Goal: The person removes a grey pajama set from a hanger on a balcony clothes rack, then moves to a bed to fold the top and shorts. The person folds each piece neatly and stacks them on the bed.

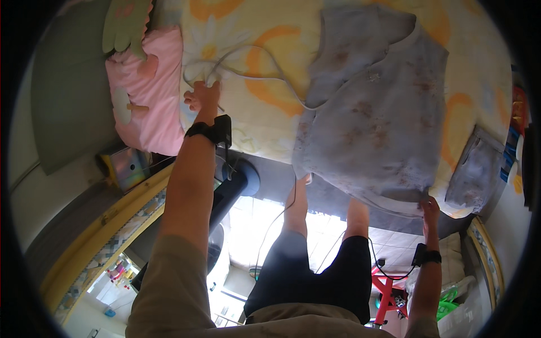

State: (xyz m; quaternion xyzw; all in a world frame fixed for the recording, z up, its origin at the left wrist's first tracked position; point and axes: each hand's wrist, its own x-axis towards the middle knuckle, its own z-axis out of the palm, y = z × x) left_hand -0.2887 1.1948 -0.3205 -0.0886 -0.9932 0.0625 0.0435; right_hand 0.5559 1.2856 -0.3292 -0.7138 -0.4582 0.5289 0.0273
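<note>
A grey-blue sleeveless wrap top point(372, 112) with brownish blotches lies spread on the bed, its neckline away from me and its hem hanging over the near edge. A long thin tie strap point(287, 84) runs leftward from its side and loops across the sheet. My left hand point(204, 97) is closed on the strap near the pink pillow, fingers curled. At the hem's lower right corner, my right hand point(430, 209) pinches the fabric between thumb and fingers.
A folded grey-blue garment point(476, 169) lies at the bed's right edge. The pink pillow point(149, 84) and a green plush piece point(127, 25) sit at the left. Below the bed edge are a dark round-based stand point(245, 177) and a red metal frame point(386, 298).
</note>
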